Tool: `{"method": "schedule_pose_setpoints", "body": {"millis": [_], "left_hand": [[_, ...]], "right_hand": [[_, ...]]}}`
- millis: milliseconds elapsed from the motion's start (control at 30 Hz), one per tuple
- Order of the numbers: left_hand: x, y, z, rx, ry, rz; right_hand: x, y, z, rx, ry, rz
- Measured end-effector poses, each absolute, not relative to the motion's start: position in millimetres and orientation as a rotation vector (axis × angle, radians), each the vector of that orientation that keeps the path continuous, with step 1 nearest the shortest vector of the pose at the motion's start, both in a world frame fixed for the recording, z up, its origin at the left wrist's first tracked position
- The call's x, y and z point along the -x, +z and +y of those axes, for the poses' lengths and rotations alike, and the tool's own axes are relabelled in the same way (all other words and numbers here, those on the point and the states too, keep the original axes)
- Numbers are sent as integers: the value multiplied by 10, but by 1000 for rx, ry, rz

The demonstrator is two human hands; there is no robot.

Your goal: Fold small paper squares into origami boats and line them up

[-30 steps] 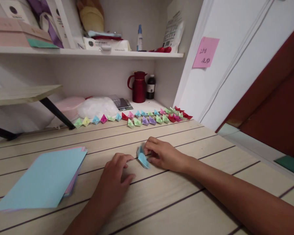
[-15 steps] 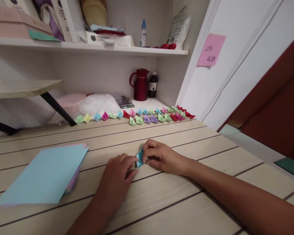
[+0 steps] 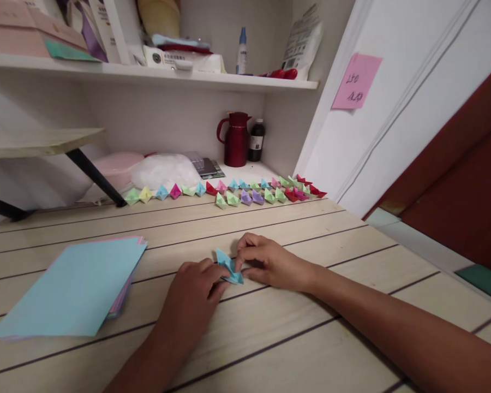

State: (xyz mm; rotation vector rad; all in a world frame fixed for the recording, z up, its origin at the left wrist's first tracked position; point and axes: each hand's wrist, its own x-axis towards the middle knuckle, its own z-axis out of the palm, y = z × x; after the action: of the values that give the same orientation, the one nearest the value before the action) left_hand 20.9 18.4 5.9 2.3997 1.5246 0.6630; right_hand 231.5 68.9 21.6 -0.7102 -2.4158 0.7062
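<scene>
A small light-blue paper boat [image 3: 230, 266] sits between my two hands over the middle of the striped tabletop. My left hand [image 3: 200, 284] pinches its near left side between thumb and fingers. On the right side, my right hand [image 3: 259, 259] has its thumb and bent fingers closed at the boat's edge. The boat's pointed ends stick out above and below the fingertips. To the left of my hands lies a stack of coloured paper [image 3: 71, 289] with a light-blue sheet on top.
Rows of small coloured paper boats [image 3: 245, 197] line the back of the table [image 3: 270, 338]. Behind them stand a dark red jug [image 3: 236, 141], a dark bottle [image 3: 256, 142] and a white plastic bag [image 3: 166, 170]. A black-legged wooden stand [image 3: 41, 142] is at the left.
The blue paper boat has turned and opened out, its points now showing at both ends. My left fingers have closed in on it. The view has shifted slightly.
</scene>
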Motion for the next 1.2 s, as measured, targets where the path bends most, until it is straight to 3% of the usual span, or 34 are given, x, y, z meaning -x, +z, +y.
{"method": "schedule_pose_setpoints", "body": {"millis": [867,1200], "left_hand": [[-234,87,148,-2489,477,1580],[-209,141,45,-2317,772,1683]], "right_hand": [[-2265,133,728,746,805,-2363],[-2258,100,718,726,653,-2296]]}}
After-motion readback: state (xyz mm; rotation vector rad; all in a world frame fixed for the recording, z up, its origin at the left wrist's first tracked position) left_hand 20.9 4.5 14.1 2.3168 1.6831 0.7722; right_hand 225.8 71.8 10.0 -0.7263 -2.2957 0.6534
